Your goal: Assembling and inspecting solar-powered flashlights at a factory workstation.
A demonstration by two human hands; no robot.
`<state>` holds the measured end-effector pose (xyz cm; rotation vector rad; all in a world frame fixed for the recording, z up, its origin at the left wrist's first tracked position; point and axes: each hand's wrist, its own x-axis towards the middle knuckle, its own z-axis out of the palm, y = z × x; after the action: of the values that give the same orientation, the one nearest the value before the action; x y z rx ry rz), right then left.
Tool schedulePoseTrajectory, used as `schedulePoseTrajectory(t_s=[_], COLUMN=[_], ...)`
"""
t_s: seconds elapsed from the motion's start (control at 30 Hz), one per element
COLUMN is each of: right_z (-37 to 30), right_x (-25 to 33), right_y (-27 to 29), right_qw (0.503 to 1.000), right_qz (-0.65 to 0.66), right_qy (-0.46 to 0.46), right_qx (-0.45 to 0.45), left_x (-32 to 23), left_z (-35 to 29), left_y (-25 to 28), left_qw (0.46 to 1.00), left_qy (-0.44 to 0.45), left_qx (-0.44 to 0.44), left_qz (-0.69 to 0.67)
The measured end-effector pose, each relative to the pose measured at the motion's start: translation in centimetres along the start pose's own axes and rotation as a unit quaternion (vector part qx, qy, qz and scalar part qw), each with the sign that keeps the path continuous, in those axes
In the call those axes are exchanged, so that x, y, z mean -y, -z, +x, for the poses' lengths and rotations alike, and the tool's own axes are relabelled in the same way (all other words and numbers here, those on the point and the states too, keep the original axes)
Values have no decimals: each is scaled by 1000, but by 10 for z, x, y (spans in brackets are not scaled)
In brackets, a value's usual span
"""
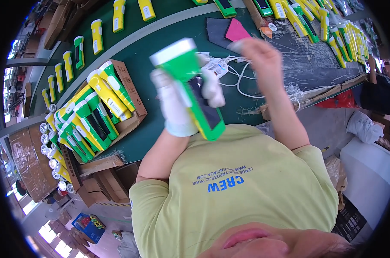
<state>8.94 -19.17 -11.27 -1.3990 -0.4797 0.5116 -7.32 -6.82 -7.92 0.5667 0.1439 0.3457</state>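
Observation:
My left hand (174,103), in a white glove, is wrapped round a flashlight (181,64). This flashlight has a green and yellow body, a white head and a dark panel along its handle. It is tilted, head up and to the left, above the table's near part. My right hand (264,60) is bare and smeared by motion, its fingers bent near a pink cloth (238,35). Whether those fingers touch or hold anything cannot be made out. Under the pink cloth lies a dark grey cloth (216,32).
At left, a cardboard box (130,92) holds several green and yellow flashlights (111,101). More flashlights (97,36) stand in a row on a green belt beyond a pale rail. White cables and a power strip (216,69) lie mid-table. Many flashlights (298,21) crowd the far right.

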Motion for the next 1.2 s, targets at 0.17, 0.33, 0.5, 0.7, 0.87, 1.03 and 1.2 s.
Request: schedulePoseTrajectory(t_s=[0.17,0.33,0.5,0.7,0.87,1.03,1.2], right_z=[0,-36,-30,30,78,111,106], right_x=[19,38,50,59,41,24,17], right_y=[52,-9,1,134,238,290,277], right_qw=[988,893,863,890,719,661,681], right_qz=[-92,-308,-398,-427,-644,-698,-670], right_qy=[99,299,267,132,-8,-26,-28], right_qx=[-69,131,162,-88,-260,-273,-294], left_x=[-29,7,12,-77,-122,-112,-127], left_z=[8,22,13,-16,-56,-58,-60], left_y=[17,-6,3,49,107,142,146], left_qw=[981,987,985,618,281,459,518], left_qy=[-158,-99,-79,-220,-173,-123,-149], left_qx=[-80,-115,-18,-175,-336,-369,-423], left_qz=[78,58,154,734,882,799,728])
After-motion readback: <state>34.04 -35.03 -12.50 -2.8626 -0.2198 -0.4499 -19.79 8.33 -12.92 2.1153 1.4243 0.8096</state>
